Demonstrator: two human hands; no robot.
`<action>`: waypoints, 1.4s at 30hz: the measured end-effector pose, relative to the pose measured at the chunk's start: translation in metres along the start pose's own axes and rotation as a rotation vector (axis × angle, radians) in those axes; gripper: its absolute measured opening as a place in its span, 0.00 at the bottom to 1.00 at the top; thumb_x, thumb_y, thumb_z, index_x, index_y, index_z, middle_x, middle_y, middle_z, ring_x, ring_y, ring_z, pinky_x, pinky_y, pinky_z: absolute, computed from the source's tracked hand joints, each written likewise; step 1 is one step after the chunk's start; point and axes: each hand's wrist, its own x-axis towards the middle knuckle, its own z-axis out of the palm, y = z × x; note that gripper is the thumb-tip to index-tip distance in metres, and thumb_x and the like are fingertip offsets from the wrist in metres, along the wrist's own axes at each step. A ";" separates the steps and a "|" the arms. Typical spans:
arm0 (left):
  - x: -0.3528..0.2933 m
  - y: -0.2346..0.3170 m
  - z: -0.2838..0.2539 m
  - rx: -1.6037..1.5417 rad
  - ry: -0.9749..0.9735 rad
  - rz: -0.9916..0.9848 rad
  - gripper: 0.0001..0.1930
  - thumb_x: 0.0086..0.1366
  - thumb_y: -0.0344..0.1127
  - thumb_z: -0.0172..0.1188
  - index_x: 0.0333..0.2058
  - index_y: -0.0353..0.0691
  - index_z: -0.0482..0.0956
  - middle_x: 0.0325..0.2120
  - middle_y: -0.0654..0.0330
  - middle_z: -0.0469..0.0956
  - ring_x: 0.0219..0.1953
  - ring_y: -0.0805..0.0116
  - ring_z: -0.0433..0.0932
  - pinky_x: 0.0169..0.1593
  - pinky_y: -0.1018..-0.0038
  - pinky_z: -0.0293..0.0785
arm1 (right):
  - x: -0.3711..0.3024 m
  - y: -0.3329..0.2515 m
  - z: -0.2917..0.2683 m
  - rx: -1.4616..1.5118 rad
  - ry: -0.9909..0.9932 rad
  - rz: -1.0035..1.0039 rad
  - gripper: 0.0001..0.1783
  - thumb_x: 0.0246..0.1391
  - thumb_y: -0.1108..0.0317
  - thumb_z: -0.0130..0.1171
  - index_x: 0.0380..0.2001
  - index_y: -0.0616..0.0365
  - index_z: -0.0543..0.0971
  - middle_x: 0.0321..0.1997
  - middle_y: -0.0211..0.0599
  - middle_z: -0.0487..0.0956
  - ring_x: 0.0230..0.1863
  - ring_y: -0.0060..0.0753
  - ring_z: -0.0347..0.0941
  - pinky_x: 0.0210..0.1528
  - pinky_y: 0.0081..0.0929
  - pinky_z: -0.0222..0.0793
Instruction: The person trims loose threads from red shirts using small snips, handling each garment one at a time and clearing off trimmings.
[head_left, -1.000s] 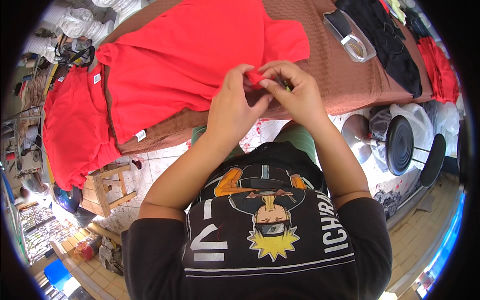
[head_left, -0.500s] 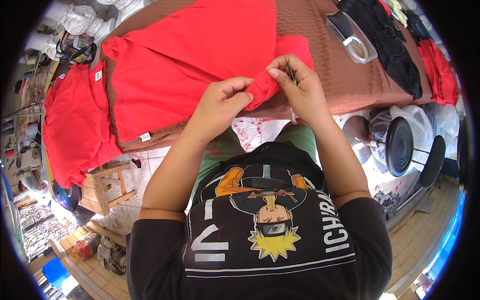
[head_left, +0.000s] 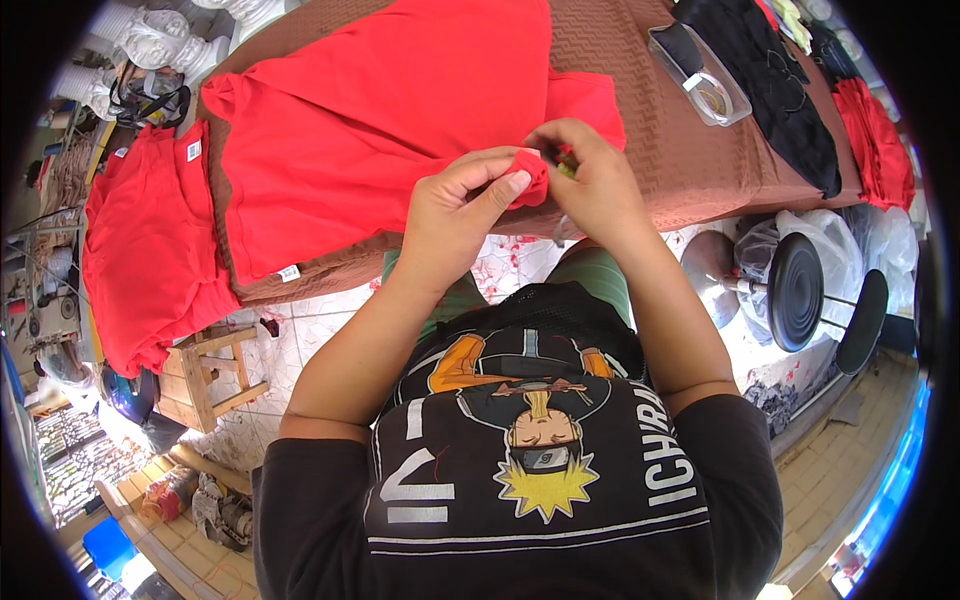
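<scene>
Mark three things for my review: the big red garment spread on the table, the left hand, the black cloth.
Red garment (head_left: 390,115): head view, on its broad spread fabric.
Left hand (head_left: 452,208): head view, middle of the hand.
Black cloth (head_left: 778,100): head view, midway along it.

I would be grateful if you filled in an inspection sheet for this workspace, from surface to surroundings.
Surface: brown textured tablecloth, covering the table.
Job's things: large red fabric garment, spread with folds, its near right part gathered in the left hand.
Clutter: clear rectangular plastic box and long black cloth at right; pile of red tagged garments at left.
Hands: left pinches the garment; right hand curls around a small, partly yellow-green object, too blurred to identify.
Cables: nothing seen that is clearly a cable.
Surroundings: pale wooden stool at left; round black seat and translucent plastic bag at right.
</scene>
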 end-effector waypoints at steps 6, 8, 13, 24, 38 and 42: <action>0.001 -0.001 -0.003 -0.001 0.020 -0.038 0.10 0.64 0.30 0.58 0.40 0.30 0.80 0.41 0.57 0.78 0.41 0.74 0.76 0.48 0.77 0.72 | -0.010 -0.024 -0.023 -0.006 0.069 -0.245 0.14 0.43 0.75 0.63 0.37 0.57 0.78 0.34 0.34 0.77 0.30 0.33 0.76 0.32 0.25 0.71; 0.001 -0.001 -0.002 -0.007 0.022 -0.044 0.10 0.64 0.31 0.58 0.40 0.29 0.80 0.41 0.57 0.78 0.42 0.73 0.76 0.48 0.77 0.72 | -0.011 -0.025 -0.022 -0.037 0.072 -0.318 0.15 0.40 0.76 0.64 0.36 0.56 0.79 0.34 0.32 0.77 0.29 0.33 0.76 0.30 0.25 0.72; 0.001 -0.002 0.000 0.059 0.047 -0.042 0.10 0.64 0.30 0.58 0.40 0.30 0.80 0.40 0.58 0.78 0.40 0.74 0.77 0.46 0.78 0.73 | -0.009 -0.020 -0.022 -0.320 0.126 -0.544 0.16 0.36 0.75 0.65 0.34 0.53 0.78 0.34 0.28 0.77 0.26 0.33 0.76 0.25 0.26 0.72; 0.002 0.000 -0.001 0.048 0.088 -0.214 0.11 0.61 0.31 0.62 0.39 0.29 0.80 0.31 0.61 0.81 0.33 0.79 0.77 0.40 0.82 0.74 | -0.005 -0.021 -0.025 -0.042 -0.035 -0.286 0.15 0.42 0.70 0.64 0.36 0.57 0.75 0.31 0.32 0.77 0.27 0.30 0.76 0.26 0.26 0.70; 0.001 0.002 -0.006 -0.057 0.020 -0.181 0.13 0.66 0.32 0.56 0.44 0.29 0.77 0.36 0.61 0.80 0.38 0.79 0.76 0.45 0.81 0.72 | -0.018 -0.030 -0.030 -0.008 0.015 -0.255 0.14 0.49 0.73 0.60 0.41 0.57 0.76 0.40 0.40 0.74 0.39 0.42 0.74 0.40 0.32 0.71; 0.001 0.002 -0.006 -0.047 0.017 -0.180 0.12 0.67 0.33 0.55 0.44 0.30 0.77 0.36 0.61 0.80 0.39 0.78 0.76 0.46 0.80 0.72 | -0.018 -0.029 -0.025 -0.057 0.033 -0.303 0.13 0.47 0.74 0.61 0.39 0.55 0.77 0.39 0.37 0.74 0.38 0.41 0.73 0.39 0.32 0.69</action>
